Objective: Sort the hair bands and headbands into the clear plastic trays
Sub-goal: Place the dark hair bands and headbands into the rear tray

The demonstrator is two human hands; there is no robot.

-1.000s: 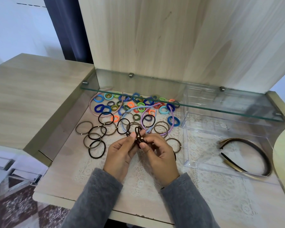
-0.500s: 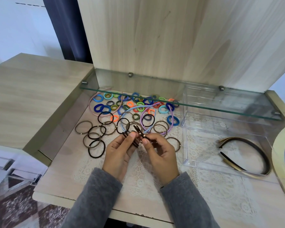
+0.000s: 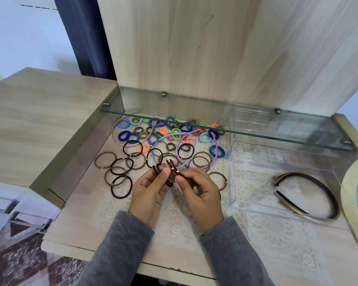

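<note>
Over lace-covered desk [image 3: 81, 215], hair bands [image 3: 170, 181] in pinch of left hand [image 3: 149, 195] and right hand [image 3: 203, 195]

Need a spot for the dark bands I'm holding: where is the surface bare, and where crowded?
Bare: the lace mat in front of the clear tray; the tray floor left of the brown headbands; the wood left of your left sleeve. Crowded: loose bands spread forward from under the glass shelf.
</note>
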